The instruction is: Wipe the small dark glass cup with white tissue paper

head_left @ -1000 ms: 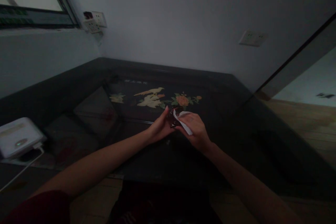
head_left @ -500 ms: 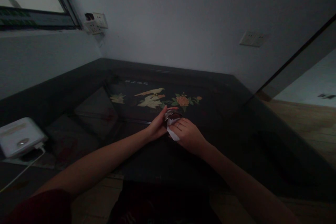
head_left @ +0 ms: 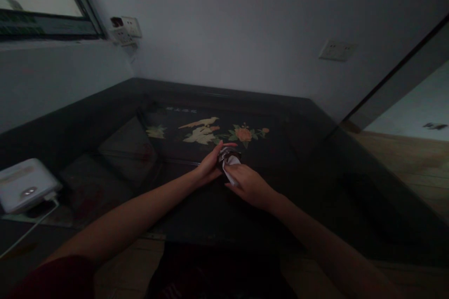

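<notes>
My left hand (head_left: 209,166) is wrapped round a small, dark, shiny object with a rounded rim (head_left: 229,152); the room is too dim to tell its kind. My right hand (head_left: 253,186) presses a white tissue (head_left: 230,171) against the mouth of this object, and some fingertips are hidden behind the tissue. Both hands are close together above the dark tabletop (head_left: 210,215), just in front of a printed bird (head_left: 199,123) and an orange flower (head_left: 244,134).
A white box-shaped device (head_left: 30,182) with a cable (head_left: 31,233) plugged into it stands at the left. A long dark object (head_left: 375,205) lies on the right side. Wall sockets (head_left: 337,50) are at the back, and a window (head_left: 38,0) is at upper left.
My right hand has shifted slightly and its fingers have moved with the tissue, which now sits more upright at the rim. My left hand keeps its hold on the dark object.
</notes>
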`<state>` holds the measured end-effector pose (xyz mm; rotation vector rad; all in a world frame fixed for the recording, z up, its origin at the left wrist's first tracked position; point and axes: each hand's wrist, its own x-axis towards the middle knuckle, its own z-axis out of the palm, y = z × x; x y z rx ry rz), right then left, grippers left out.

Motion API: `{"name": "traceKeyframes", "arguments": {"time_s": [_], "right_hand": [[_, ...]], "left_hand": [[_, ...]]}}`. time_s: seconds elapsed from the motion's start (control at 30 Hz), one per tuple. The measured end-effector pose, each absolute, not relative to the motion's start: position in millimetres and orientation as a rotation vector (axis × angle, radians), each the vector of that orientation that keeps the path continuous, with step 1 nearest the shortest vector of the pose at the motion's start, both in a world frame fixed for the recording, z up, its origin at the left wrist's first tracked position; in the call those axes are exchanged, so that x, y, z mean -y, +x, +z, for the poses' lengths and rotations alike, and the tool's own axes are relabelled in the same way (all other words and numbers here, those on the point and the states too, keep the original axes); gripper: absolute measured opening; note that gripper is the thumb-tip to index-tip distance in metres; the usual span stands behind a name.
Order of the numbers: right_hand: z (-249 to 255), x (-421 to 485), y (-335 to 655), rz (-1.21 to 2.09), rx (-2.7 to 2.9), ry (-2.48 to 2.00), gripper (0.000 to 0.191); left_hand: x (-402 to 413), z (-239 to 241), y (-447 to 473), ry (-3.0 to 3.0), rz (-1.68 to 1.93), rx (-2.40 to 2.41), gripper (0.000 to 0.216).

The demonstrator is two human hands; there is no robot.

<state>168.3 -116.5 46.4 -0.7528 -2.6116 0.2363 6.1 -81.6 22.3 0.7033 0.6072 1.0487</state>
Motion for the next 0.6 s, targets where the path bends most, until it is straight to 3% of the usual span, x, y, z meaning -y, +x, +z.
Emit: {"name": "traceKeyframes", "arguments": {"time_s": [0.13, 0.27, 0.4, 0.6], "right_hand": [[43.3, 111.6, 171.5, -0.156, 2.699, -0.653, 0.038], [40.3, 111.8, 170.8, -0.213, 2.69, -0.706, 0.039], [43.7, 114.4, 170.8, 0.068, 2.635, -0.739, 0.038], [52.4, 121.2, 169.9, 0.748, 2.347, -0.85, 0.04]], "left_hand": [[79.4, 20.8, 5.6, 0.698, 1.015, -0.596, 0.038], [79.0, 21.9, 5.8, 0.687, 1.007, -0.586, 0.037], [80.4, 24.1, 5.8, 0.686, 1.009, -0.583, 0.037], [83.6, 28.4, 5.7, 0.681, 1.008, -0.618, 0.037]]}}
